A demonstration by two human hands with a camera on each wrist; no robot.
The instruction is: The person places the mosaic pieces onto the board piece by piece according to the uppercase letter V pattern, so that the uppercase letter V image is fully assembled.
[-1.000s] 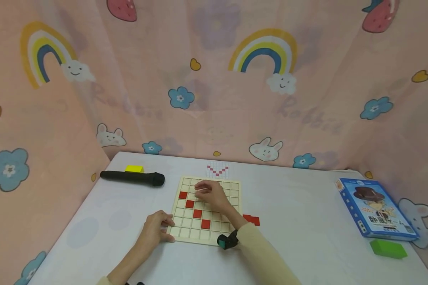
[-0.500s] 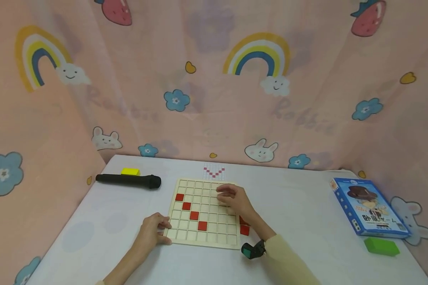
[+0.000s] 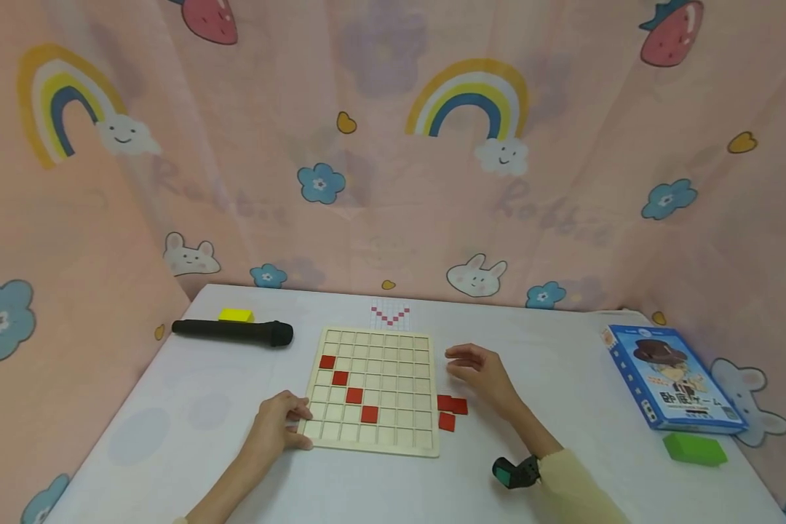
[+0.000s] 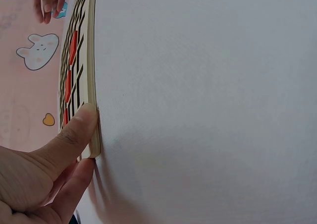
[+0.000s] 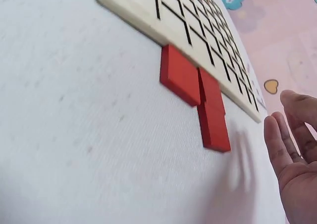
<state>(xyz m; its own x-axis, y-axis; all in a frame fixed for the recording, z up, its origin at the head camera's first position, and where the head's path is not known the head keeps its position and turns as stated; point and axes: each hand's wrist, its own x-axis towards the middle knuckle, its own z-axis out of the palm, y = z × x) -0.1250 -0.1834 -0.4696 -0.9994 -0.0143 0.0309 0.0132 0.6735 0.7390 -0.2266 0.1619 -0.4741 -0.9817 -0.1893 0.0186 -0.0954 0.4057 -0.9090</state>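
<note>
A cream wooden grid board (image 3: 393, 378) lies on the table with red square tiles set in a diagonal line, one of them a red tile (image 3: 369, 414) near the front. My left hand (image 3: 275, 427) pinches the board's front left corner between thumb and fingers; the thumb (image 4: 74, 135) lies along the edge. To the right of the board, my right hand (image 3: 487, 375) hovers with loose fingers and nothing held. Below it, several loose red tiles sit against the board's right side, including a front tile (image 5: 179, 75) and an outer tile (image 5: 214, 127).
Behind the board lies a printed grid card (image 3: 390, 314) with a red V pattern. A black microphone (image 3: 232, 332) and a yellow block (image 3: 236, 315) are at the back left. A blue game box (image 3: 675, 378) and a green block (image 3: 694, 449) stand on the right.
My right hand has moved right, from above the board's middle to beyond its right edge, uncovering the loose tiles. My left hand stays at the board's corner. The head view has shifted slightly.
</note>
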